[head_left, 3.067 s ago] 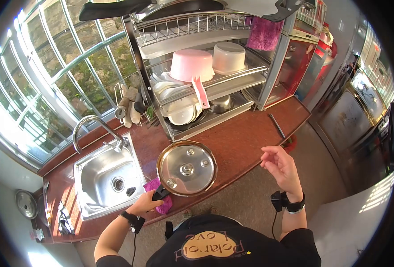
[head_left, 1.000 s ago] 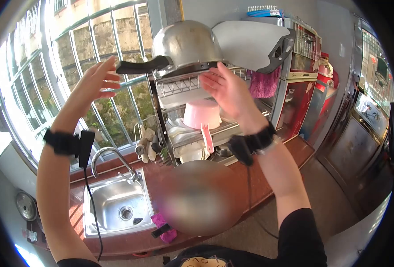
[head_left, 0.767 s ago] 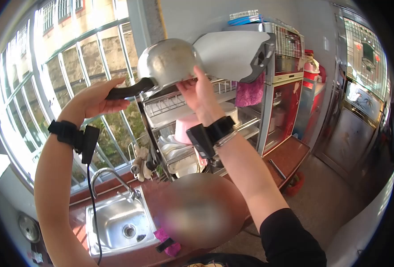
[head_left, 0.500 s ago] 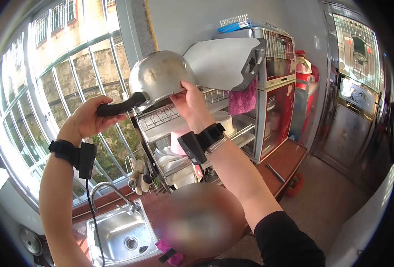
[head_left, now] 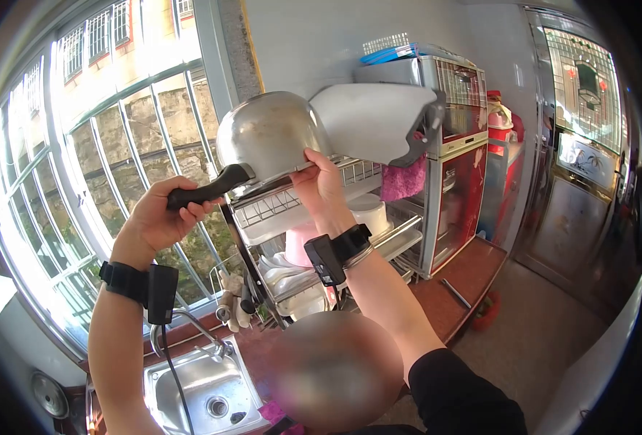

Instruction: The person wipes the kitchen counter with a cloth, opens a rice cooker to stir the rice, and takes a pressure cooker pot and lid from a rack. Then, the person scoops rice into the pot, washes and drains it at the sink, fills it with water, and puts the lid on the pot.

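The left hand (head_left: pixel 158 221), left of centre in the frame, has its grip closed around the black handle (head_left: pixel 208 187) of a steel pot (head_left: pixel 270 138). The handle runs through the palm, with part of the hand over the top and the fingertips curled up from below; no gap shows between palm and handle. The right hand (head_left: pixel 321 192), near the middle of the frame, has its grip pinched on the pot's lower rim: the thumb presses the outer wall and the fingers bend beneath the edge, so how far they reach inside cannot be told.

The pot is in the upper middle of the frame, bottom up, its rim tilted slightly and its handle pointing lower left. It appears above the wire top shelf of the dish rack (head_left: pixel 357 174); whether it touches the shelf cannot be told. Just beside it, to the right, is a pale board (head_left: pixel 371 119) with a dark handle, clear of both hands. A pink pot (head_left: pixel 300 246) sits lower in the rack. At the bottom are the sink (head_left: pixel 197 384) and the red-brown table (head_left: pixel 480 264), part of it hidden behind a blurred oval.
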`<state>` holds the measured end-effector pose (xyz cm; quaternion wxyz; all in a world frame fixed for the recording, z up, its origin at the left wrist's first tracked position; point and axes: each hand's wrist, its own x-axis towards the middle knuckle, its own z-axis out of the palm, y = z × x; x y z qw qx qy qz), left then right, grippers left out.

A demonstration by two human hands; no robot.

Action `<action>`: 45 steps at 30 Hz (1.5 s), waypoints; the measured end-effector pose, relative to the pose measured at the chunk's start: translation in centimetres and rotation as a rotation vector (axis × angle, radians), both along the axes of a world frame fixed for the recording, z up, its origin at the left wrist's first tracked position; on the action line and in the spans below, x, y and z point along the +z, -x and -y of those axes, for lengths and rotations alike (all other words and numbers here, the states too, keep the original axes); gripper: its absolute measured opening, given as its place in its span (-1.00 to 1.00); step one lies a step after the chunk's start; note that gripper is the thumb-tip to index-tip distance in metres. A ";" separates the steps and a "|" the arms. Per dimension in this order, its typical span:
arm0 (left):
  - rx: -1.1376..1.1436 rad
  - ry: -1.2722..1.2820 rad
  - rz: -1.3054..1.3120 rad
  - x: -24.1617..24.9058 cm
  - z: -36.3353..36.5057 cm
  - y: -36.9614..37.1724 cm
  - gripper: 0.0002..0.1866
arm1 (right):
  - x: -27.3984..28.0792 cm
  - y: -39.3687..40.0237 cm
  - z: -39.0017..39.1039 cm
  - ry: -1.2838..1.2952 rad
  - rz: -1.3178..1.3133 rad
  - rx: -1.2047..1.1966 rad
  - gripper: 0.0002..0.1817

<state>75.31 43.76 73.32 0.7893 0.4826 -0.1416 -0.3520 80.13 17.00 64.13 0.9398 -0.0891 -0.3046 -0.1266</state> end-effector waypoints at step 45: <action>-0.273 0.309 -0.070 -2.7 -0.1 -3.1 -0.12 | -0.7 8.2 21.0 0.408 -0.180 -0.759 -0.49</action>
